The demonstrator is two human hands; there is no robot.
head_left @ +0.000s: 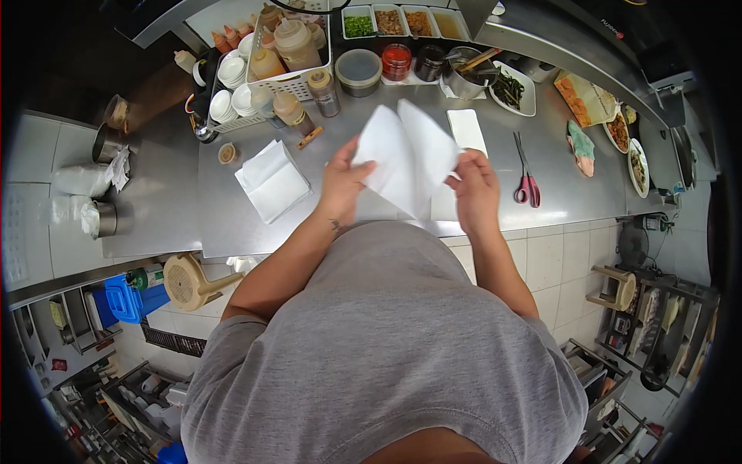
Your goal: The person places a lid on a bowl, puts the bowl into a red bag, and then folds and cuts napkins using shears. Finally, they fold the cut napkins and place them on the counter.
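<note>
Between my two hands, above the steel counter, a white paper napkin (pixel 394 158) is spread partly open, with a crease down its middle. My left hand (pixel 344 179) pinches its left side, thumb on top. My right hand (pixel 474 187) grips the right edge with fingertips and thumb. A loose stack of napkins (pixel 272 180) lies to the left of my left hand. Beyond my right hand rests a narrow folded napkin (pixel 467 130). Another white piece of paper (pixel 444 207) shows partly beneath my right hand, near the counter's front edge.
Red-handled scissors (pixel 527 190) lie right of my right hand. Squeeze bottles (pixel 292 113), a white basket (pixel 308 83), a lidded tub (pixel 359 71), a red jar (pixel 396 62) and a metal pot (pixel 468 77) line the back of the steel counter (pixel 363 124). A crumpled cloth (pixel 580 148) lies farther right.
</note>
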